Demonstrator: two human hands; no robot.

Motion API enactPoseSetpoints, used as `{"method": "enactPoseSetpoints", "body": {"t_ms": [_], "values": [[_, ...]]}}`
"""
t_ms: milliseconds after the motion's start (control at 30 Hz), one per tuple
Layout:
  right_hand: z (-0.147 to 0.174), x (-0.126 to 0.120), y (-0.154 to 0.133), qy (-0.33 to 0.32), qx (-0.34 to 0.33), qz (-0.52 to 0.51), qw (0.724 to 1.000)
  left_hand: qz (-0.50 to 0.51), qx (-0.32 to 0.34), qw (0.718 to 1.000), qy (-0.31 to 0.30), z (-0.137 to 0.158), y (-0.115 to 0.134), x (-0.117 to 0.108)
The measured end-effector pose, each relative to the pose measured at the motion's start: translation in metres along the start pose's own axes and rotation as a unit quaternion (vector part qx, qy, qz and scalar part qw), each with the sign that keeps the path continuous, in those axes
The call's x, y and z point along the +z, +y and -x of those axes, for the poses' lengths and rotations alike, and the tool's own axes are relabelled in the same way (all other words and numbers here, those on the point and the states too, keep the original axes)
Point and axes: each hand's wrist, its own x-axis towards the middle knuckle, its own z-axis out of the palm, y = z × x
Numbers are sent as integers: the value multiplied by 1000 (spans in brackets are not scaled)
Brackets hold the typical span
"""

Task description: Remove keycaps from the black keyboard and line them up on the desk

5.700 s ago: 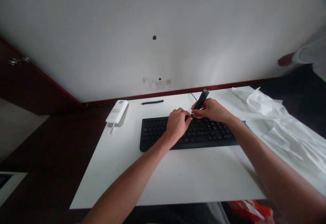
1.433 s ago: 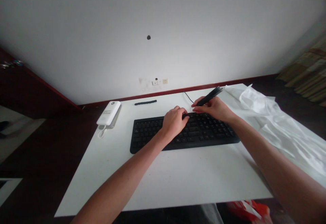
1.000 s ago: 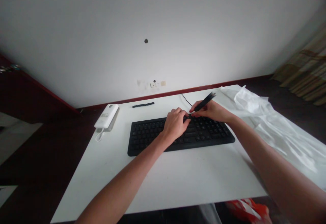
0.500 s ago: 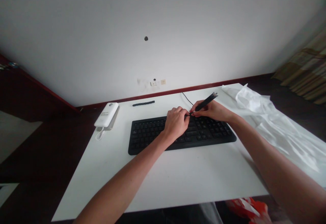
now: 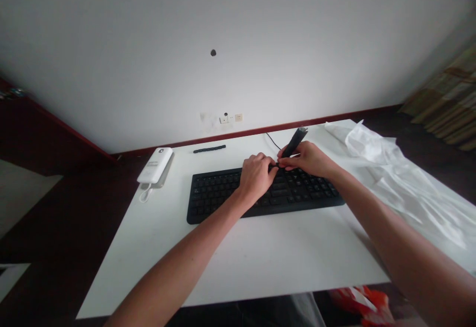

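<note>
A black keyboard [image 5: 213,195] lies on the white table [image 5: 260,252]. My left hand [image 5: 255,175] rests over its upper middle, thumb and fingers pinched at a small dark piece whose kind I cannot make out. Close against it, my right hand [image 5: 308,159] grips a thick black stick-shaped tool [image 5: 296,141], which leans up and to the right. The tool's lower end sits between the two hands, just above the keyboard's top rows, and is mostly hidden by fingers. Behind the keyboard, toward the left, lies a short row of small black pieces [image 5: 209,149].
A white power bank [image 5: 155,164] with a looped cable stands at the table's left. Crumpled white plastic sheeting [image 5: 405,183] covers the right side. A black cable [image 5: 273,141] runs off the back edge. Below the front edge is an orange-red bag [image 5: 362,302].
The black tool in my right hand has swung more upright, its top moving left and slightly up. My left hand stays pinched in about the same spot.
</note>
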Motion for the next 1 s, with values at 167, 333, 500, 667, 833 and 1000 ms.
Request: {"method": "enactPoseSetpoints", "body": {"t_ms": [167,333,500,667,833,1000], "values": [[-5,2,3,12,15,-5,1000,12,2,1000,4,-1,-3,1],[-9,4,5,30,36,-16,999,26,8,1000,9,-1,-6,4],[-8,2,3,39,12,33,999,24,12,1000,12,-1,-6,5],[-4,-6,-6,55,-9,64,996,18,21,1000,9,-1,-7,4],[-3,-12,-6,165,-53,109,979,28,45,998,44,-1,-4,-4],[-3,7,-5,204,-148,161,954,106,96,986,90,1,0,-24]]}}
